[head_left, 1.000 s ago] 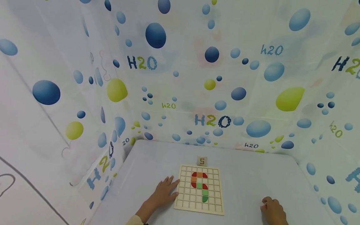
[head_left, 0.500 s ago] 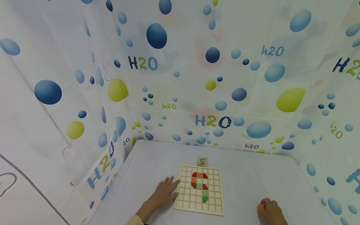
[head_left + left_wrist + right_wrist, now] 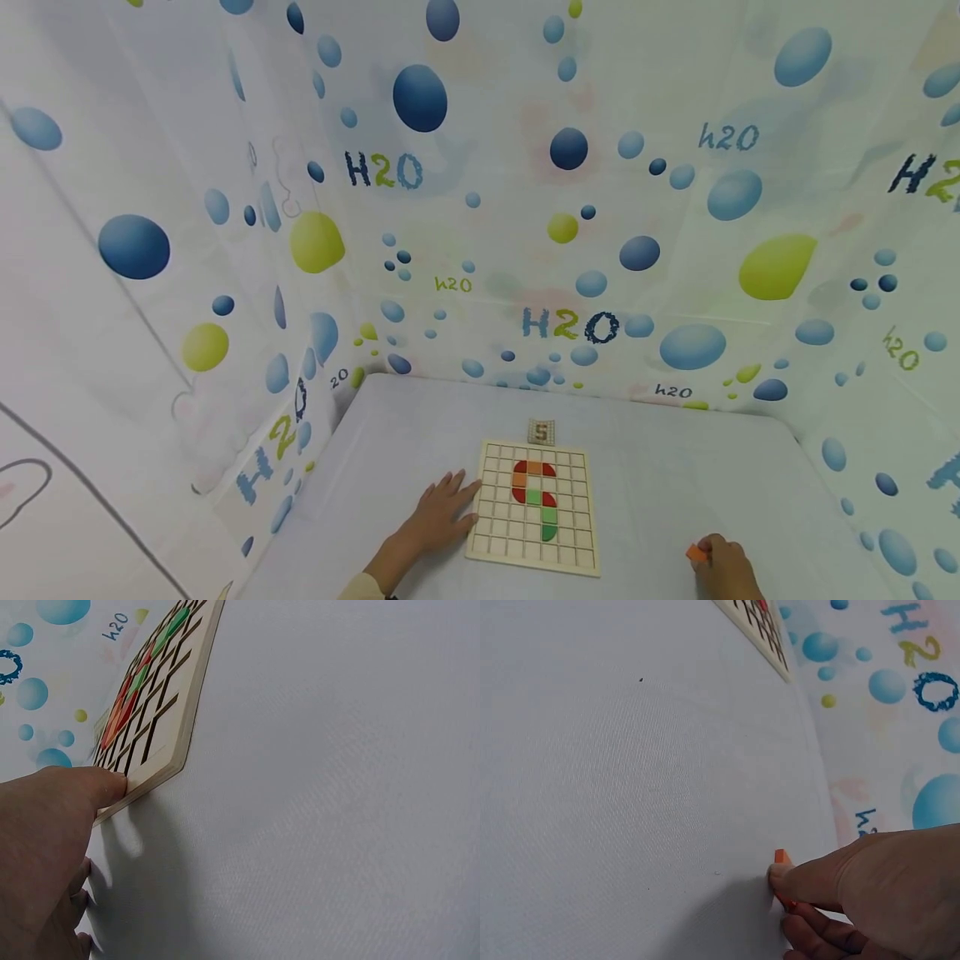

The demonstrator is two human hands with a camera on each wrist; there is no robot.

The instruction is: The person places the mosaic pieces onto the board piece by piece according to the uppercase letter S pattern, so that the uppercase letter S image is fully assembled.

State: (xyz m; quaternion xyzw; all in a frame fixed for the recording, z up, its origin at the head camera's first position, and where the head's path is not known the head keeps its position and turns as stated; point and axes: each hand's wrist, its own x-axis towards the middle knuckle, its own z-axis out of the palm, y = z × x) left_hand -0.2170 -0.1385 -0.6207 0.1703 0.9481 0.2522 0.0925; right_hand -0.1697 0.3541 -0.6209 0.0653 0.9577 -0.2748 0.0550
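A cream wooden grid board (image 3: 498, 533) lies on the white table. Red quarter-round pieces (image 3: 521, 495), orange squares, light green squares and a dark green rounded piece (image 3: 550, 532) sit in its cells, forming an S-like or 5-like figure. At the board's left edge rests my left hand (image 3: 441, 518), fingers spread and fairly straight; the left wrist view shows its thumb (image 3: 105, 786) against the rim. Off to the right, my right hand (image 3: 726, 571) pinches a small orange tile (image 3: 697, 553) between thumb and fingertips, low over the table. The fingers partly cover this tile (image 3: 781, 857).
Just beyond the board lies a small card (image 3: 542, 432) bearing a figure like an S or 5. A white curtain (image 3: 495, 250) printed with blue and green bubbles and H2O lettering encloses the table (image 3: 652, 467) at the back and sides.
My right hand has shifted slightly left and turned, so the orange tile, mostly hidden before, now shows at its fingertips. The left hand and the board keep their places.
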